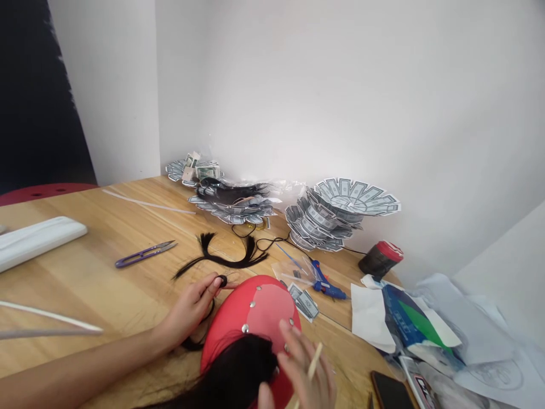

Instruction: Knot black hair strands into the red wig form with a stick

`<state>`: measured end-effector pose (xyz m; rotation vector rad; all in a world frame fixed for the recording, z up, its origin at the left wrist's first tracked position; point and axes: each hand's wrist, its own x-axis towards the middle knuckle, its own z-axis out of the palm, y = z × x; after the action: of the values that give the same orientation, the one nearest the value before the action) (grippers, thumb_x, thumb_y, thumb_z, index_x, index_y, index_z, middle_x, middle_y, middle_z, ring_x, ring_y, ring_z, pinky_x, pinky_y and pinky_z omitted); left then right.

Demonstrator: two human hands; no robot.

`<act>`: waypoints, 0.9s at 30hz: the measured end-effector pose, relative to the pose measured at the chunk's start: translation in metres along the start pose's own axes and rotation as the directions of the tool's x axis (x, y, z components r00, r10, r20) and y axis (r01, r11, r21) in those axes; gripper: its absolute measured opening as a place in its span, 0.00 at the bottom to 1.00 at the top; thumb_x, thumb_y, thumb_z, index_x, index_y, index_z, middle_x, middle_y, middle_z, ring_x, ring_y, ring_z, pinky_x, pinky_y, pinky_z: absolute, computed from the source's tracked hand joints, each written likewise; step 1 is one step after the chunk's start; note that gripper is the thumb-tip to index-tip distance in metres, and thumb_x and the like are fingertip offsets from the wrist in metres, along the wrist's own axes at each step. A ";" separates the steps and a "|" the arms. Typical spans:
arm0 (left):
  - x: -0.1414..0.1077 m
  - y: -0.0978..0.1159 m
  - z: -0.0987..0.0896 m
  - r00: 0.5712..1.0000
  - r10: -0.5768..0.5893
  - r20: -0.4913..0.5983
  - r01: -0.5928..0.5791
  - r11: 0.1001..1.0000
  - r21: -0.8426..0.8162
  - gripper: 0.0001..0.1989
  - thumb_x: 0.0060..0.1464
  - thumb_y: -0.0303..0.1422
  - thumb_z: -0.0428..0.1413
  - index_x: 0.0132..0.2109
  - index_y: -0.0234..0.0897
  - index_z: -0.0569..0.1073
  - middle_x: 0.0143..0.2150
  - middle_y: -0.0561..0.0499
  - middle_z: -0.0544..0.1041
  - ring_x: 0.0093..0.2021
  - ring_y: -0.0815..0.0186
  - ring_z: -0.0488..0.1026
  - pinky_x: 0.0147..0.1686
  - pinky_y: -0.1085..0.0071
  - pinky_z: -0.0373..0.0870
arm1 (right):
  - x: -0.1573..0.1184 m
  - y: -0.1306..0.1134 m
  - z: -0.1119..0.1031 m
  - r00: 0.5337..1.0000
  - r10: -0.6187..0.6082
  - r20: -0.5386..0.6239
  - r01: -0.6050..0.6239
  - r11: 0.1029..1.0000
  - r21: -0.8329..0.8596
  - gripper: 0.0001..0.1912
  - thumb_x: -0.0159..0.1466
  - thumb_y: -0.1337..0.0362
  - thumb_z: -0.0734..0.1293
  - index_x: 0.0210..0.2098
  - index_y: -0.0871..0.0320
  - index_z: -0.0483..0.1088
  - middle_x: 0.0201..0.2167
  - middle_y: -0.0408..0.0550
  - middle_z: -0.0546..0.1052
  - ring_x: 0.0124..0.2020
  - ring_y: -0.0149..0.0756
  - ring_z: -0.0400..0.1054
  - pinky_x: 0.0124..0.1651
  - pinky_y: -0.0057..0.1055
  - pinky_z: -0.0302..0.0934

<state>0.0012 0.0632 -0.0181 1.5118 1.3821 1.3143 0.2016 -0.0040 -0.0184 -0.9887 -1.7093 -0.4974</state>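
Note:
A red rounded form point(219, 324) with a lighter pink patch and several silver studs stands at the front of the table. Long black hair point(238, 369) lies over its near side. My left hand point(193, 309) is closed beside its left edge, pinching a small black roll point(222, 280) between thumb and fingers. More dark strands show below that hand. My right hand point(309, 369), slightly blurred, is over the form's right side with a thin wooden stick point(314, 363) held between its fingers. Behind the form lies a curved strip of black hair point(225, 261).
Purple thread snips point(145, 254) and a white case point(42, 238) are on the left. Behind stand stacked paper-note fans point(327, 213). A blue glue gun point(326, 282), a black-red roll point(380, 259), plastic packaging point(419, 318) and a phone point(392, 391) are on the right.

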 end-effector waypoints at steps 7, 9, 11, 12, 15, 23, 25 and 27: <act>0.001 0.000 0.000 1.000 0.009 -0.004 -0.009 1.000 -0.017 0.26 0.59 0.54 0.49 0.37 0.40 0.83 0.38 0.46 0.85 0.39 0.55 0.79 0.41 0.66 0.72 | -0.015 0.009 0.012 0.976 -0.083 0.202 0.071 0.995 0.066 0.14 0.69 0.55 0.59 0.48 0.54 0.70 0.46 0.55 0.83 0.48 0.51 0.78 0.47 0.46 0.71; 0.001 0.000 0.000 1.000 0.009 -0.006 -0.009 1.000 -0.021 0.27 0.59 0.55 0.49 0.37 0.40 0.83 0.39 0.46 0.85 0.39 0.54 0.79 0.42 0.66 0.73 | -0.027 0.002 0.020 0.984 -0.092 0.155 0.084 0.995 0.058 0.14 0.71 0.56 0.56 0.47 0.54 0.70 0.43 0.54 0.84 0.45 0.49 0.79 0.50 0.47 0.70; 0.001 0.001 0.000 1.000 0.006 -0.003 -0.007 1.000 -0.026 0.28 0.59 0.56 0.49 0.37 0.40 0.83 0.39 0.46 0.85 0.40 0.54 0.79 0.43 0.65 0.73 | -0.032 -0.004 0.026 0.992 -0.101 0.079 0.097 0.994 0.059 0.16 0.72 0.59 0.53 0.45 0.54 0.70 0.40 0.52 0.85 0.44 0.46 0.80 0.52 0.47 0.70; 0.001 0.001 0.000 1.000 0.006 -0.001 -0.006 1.000 -0.027 0.28 0.59 0.56 0.49 0.38 0.40 0.83 0.39 0.46 0.85 0.40 0.54 0.79 0.43 0.65 0.73 | -0.032 -0.006 0.028 0.992 -0.112 0.053 0.109 0.992 0.056 0.16 0.73 0.60 0.52 0.44 0.53 0.70 0.39 0.51 0.85 0.43 0.44 0.80 0.53 0.46 0.70; 0.001 0.001 0.000 1.000 0.008 0.006 -0.008 1.000 -0.026 0.27 0.59 0.56 0.49 0.37 0.40 0.82 0.40 0.46 0.85 0.40 0.54 0.79 0.42 0.66 0.73 | -0.025 -0.005 0.025 0.988 -0.152 0.040 0.150 0.988 0.046 0.18 0.73 0.61 0.51 0.42 0.52 0.71 0.37 0.48 0.86 0.42 0.41 0.81 0.54 0.44 0.70; 0.000 -0.001 0.000 1.000 0.003 0.024 -0.003 1.000 -0.016 0.25 0.61 0.53 0.48 0.38 0.40 0.81 0.39 0.47 0.85 0.41 0.56 0.80 0.43 0.68 0.72 | -0.002 -0.024 0.024 0.970 -0.241 -0.046 0.242 0.970 0.034 0.16 0.70 0.69 0.59 0.29 0.52 0.72 0.31 0.35 0.86 0.35 0.34 0.81 0.70 0.45 0.50; 0.000 -0.002 0.000 1.000 0.004 0.025 -0.004 1.000 -0.008 0.25 0.61 0.51 0.48 0.38 0.39 0.81 0.39 0.47 0.85 0.40 0.56 0.79 0.43 0.68 0.72 | -0.001 -0.033 0.029 0.978 -0.099 -0.182 0.111 0.992 0.058 0.18 0.70 0.69 0.58 0.26 0.52 0.70 0.26 0.34 0.85 0.33 0.34 0.81 0.69 0.47 0.49; 0.000 -0.002 0.000 1.000 0.006 0.025 -0.006 1.000 0.002 0.24 0.61 0.50 0.48 0.39 0.39 0.81 0.39 0.47 0.84 0.40 0.56 0.79 0.43 0.68 0.72 | 0.001 -0.035 0.028 0.978 -0.111 -0.177 0.124 0.990 0.068 0.19 0.71 0.69 0.58 0.25 0.51 0.70 0.26 0.33 0.85 0.32 0.34 0.81 0.69 0.48 0.49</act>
<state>0.0002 0.0640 -0.0202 1.5291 1.3645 1.2939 0.1564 -0.0030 -0.0228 -0.7684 -1.6239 -0.5719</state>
